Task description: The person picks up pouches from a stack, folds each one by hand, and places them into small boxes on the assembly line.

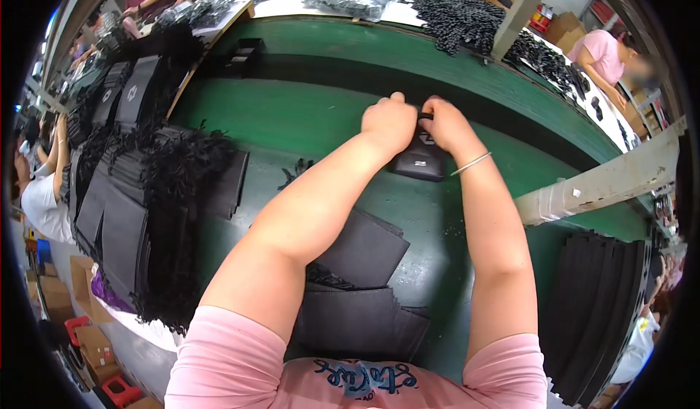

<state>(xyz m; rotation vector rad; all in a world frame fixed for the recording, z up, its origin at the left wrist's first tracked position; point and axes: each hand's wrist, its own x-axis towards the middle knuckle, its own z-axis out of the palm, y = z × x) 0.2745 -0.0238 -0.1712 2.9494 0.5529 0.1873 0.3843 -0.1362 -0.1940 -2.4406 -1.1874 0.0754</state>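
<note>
A black pouch [419, 162] with a small white logo lies on the green work surface in front of me, its far end between my hands. My left hand [391, 123] is closed at the far left side of this end, its fingertips hidden behind the knuckles. On the right, my right hand [446, 125] is closed, thumb and fingers bent around a dark part at the pouch's far end. What exactly the left fingers grip is hidden. Nearer to me, flat black pouches [364, 248] lie in loose overlapping stacks under and beside my left forearm.
Tall stacks of black pouches [117, 190] with stringy black ends stand at the left. More black stacks [590, 307] are at the right, near a pale metal post [576, 194]. Beyond a raised green ledge [328, 41], a white table holds black parts; a person in pink works there.
</note>
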